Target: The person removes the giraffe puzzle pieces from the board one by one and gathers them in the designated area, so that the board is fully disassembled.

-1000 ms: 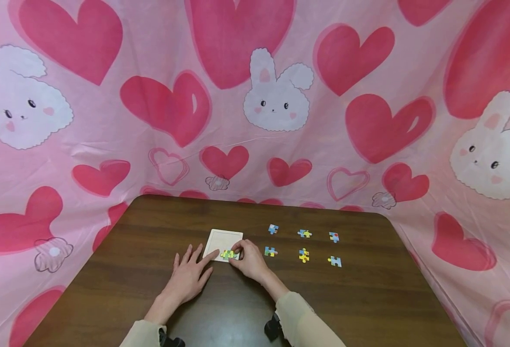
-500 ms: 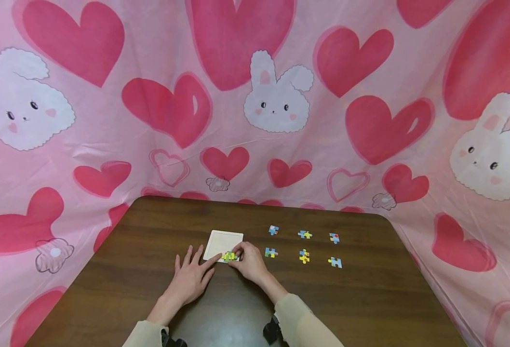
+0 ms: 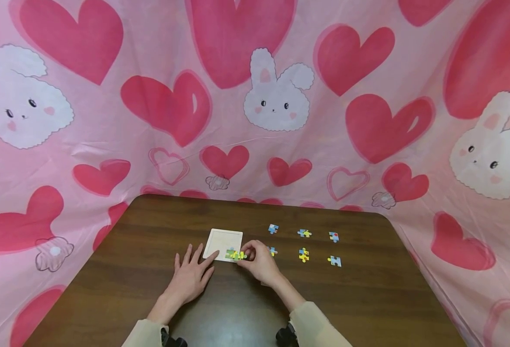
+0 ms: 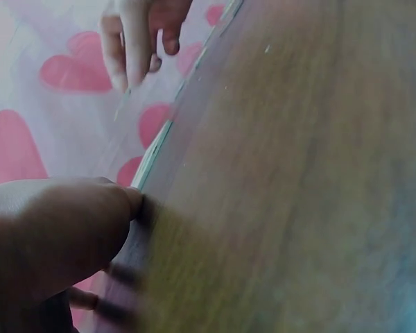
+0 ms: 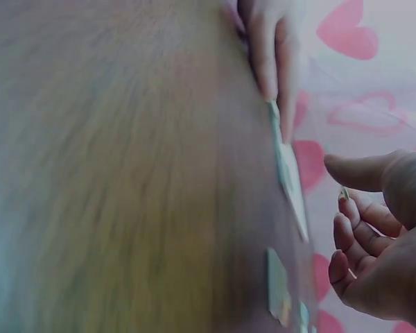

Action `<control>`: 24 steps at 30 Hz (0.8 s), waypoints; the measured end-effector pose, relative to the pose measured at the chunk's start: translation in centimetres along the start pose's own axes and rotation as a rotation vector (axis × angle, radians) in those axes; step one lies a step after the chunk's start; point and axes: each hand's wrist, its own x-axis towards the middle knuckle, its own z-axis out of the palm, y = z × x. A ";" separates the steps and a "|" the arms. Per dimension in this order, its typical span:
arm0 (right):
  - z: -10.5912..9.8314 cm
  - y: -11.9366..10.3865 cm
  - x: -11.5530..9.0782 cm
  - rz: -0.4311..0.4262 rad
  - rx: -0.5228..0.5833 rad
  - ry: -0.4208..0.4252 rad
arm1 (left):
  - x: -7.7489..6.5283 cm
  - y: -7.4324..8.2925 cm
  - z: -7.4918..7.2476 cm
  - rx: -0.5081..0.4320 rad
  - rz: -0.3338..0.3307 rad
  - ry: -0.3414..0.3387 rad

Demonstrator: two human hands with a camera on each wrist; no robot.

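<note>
A shallow cream puzzle tray lies on the table in the head view. Green-and-yellow jigsaw pieces, looking joined together, overlap its near right corner and jut past the right edge. My right hand pinches them at their right end between thumb and fingers. In the right wrist view just a thin edge of the jigsaw pieces shows at the fingertips. Palm down with spread fingers, my left hand rests on the table, its index finger reaching onto the tray's near left part.
Several loose jigsaw pieces lie in two rows right of the tray, among them a blue-and-white piece, a yellow piece and a blue piece. My right hand partly covers the nearest piece. A pink heart-print cloth hangs behind the wooden table.
My right hand has moved right with the joined jigsaw pieces, from inside the tray's near right corner to over its right edge. My left index fingertip has parted from them; the left hand barely moved.
</note>
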 end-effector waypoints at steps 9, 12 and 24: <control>-4.1 0.9 -2.4 0.062 -0.008 0.025 | -0.3 0.2 -0.4 0.004 0.002 0.003; -5.5 1.6 -3.3 0.082 -0.003 0.021 | -0.4 0.2 -0.5 0.001 0.011 -0.002; -10.4 4.1 -6.8 0.163 -0.079 0.016 | -0.6 0.1 -0.7 0.014 0.013 -0.013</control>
